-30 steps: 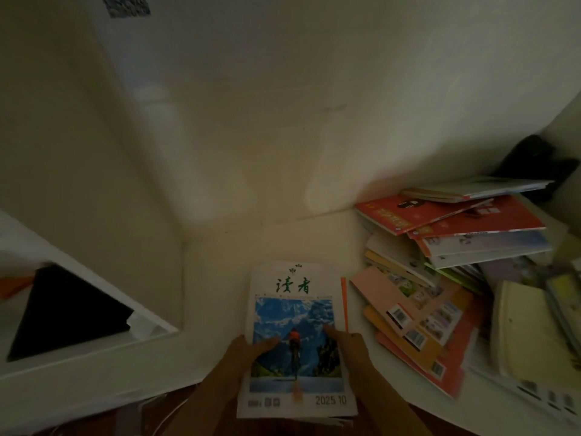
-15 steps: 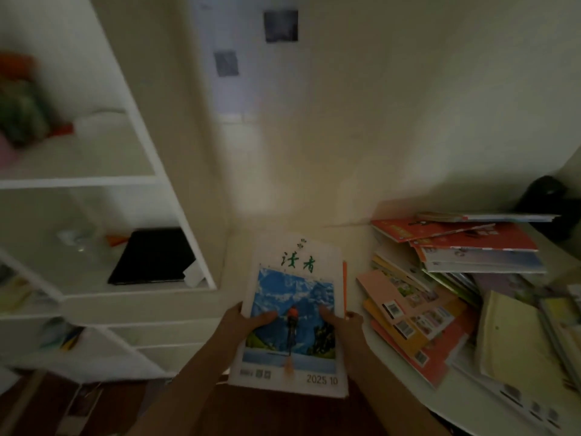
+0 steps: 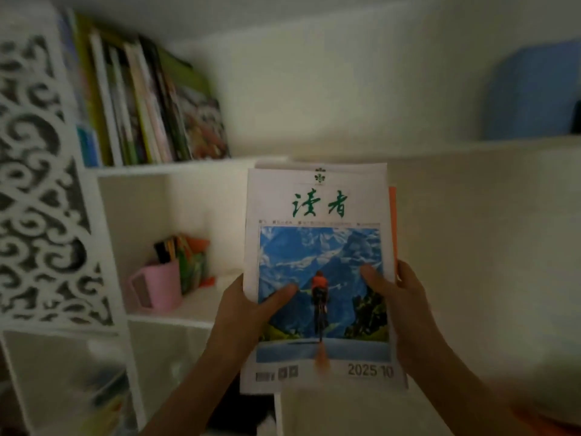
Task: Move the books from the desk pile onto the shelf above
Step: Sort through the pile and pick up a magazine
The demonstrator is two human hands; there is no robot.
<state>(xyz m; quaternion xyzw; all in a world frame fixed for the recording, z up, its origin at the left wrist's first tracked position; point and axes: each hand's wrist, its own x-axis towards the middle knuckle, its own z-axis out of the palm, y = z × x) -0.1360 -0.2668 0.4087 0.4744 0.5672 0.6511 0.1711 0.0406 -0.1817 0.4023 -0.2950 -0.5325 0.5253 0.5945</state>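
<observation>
I hold a small stack of books point(image 3: 320, 247) upright in front of me. The top one is a white magazine with green characters, a blue mountain picture with a cyclist and "2025 10" at the bottom; an orange cover edge shows behind it on the right. My left hand point(image 3: 248, 309) grips the stack's left edge, thumb on the cover. My right hand point(image 3: 405, 306) grips the right edge, thumb on the picture. The upper shelf point(image 3: 176, 166) runs just above the stack's top, with several books point(image 3: 151, 105) leaning on it at the left. The desk pile is out of view.
A white carved lattice panel point(image 3: 37, 184) stands at the left. A pink mug point(image 3: 157, 287) with pens and colourful items sits in the cubby below the shelf. A blue object point(image 3: 531, 92) stands at the upper right on the shelf ledge. Lower cubbies hold blurred things.
The view has swung up from the desk to the shelf. Both hands have raised the stack of books from desk level to just under the upper shelf. The desk pile has left the view.
</observation>
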